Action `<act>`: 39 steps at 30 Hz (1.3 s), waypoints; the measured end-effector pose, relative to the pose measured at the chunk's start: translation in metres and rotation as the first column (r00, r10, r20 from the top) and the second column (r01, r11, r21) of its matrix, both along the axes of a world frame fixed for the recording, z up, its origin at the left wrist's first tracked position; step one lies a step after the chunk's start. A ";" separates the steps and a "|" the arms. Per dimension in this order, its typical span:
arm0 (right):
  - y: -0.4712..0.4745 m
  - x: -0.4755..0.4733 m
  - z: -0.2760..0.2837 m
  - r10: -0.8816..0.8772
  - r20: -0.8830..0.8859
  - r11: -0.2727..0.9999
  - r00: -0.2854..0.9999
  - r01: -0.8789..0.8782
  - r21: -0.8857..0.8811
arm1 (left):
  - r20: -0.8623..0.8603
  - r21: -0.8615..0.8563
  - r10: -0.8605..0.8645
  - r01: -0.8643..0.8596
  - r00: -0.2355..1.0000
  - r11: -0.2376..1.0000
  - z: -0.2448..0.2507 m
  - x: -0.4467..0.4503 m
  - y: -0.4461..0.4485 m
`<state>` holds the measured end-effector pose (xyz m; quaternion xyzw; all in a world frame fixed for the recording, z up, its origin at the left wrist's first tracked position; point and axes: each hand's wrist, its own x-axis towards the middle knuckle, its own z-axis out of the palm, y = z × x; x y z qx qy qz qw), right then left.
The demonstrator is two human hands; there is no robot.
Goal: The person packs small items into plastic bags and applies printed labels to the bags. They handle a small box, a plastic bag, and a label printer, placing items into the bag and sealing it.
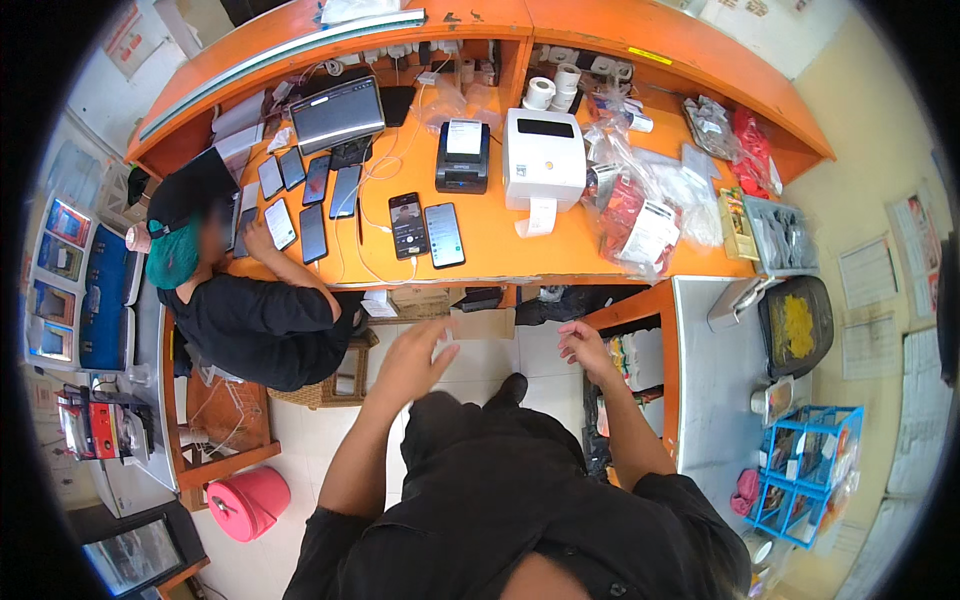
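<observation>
My left hand (414, 361) is in the air in front of the counter's near edge, fingers apart and holding nothing. To its right, my right hand (588, 349) is also raised and bare, its fingers loosely bent and apart. Beyond them is the orange counter (480, 244). Two lit smartphones lie closest: a dark-screened phone (408, 226) with a cable plugged in, and a pale-screened phone (445, 235) beside it. Behind these stand a small black receipt printer (462, 166) and a white label printer (545, 159), with a printed paper strip (537, 217) hanging from its front.
A co-worker in a black shirt (255, 322) sits at the left, one hand near several phones (314, 234). Plastic-wrapped parcels (637, 225) lie on the counter's right. A grey side table (731, 360) holds a blue wire rack (795, 480). A pink lidded bucket (251, 502) stands on the floor.
</observation>
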<state>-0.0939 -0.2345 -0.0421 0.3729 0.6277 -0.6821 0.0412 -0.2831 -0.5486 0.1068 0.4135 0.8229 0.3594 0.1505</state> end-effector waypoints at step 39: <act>0.040 -0.152 0.085 -0.051 0.011 0.975 0.999 0.047 0.218 | 0.508 0.389 -0.245 0.033 0.826 0.920 0.004 -0.381 0.251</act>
